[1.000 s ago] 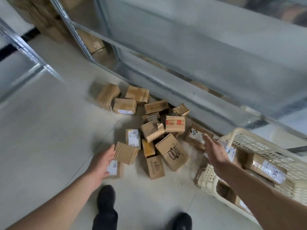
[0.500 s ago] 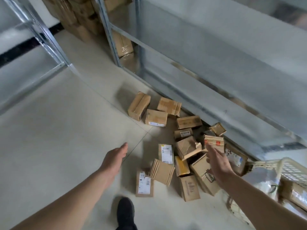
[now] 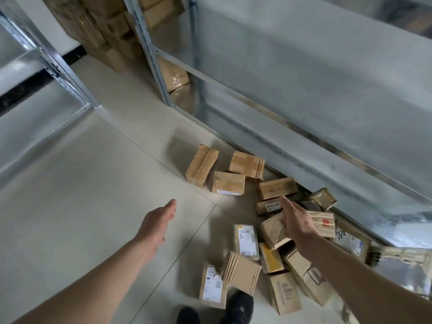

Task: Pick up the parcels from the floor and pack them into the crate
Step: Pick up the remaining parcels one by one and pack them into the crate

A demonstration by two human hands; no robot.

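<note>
View has swung up-left since the earlier frame: crate nearly gone, only a blurred pale corner at the lower right edge, and both my hands sit higher in frame. Right hand [image 3: 295, 226] fingers straight, slightly apart, holding nothing, hovering over the crumpled parcel [image 3: 272, 230] right of centre; contact unclear. Left hand [image 3: 156, 224] flat, fingers together, empty, over bare floor [image 3: 70, 195] left of centre. Parcels [image 3: 245, 232] scattered centre to lower right along the foot of the metal shelving [image 3: 304, 90]; three more further up. Step: reaching for the next pick. Next, I judge: lower right hand, close on a box, carry it right to the crate.
</note>
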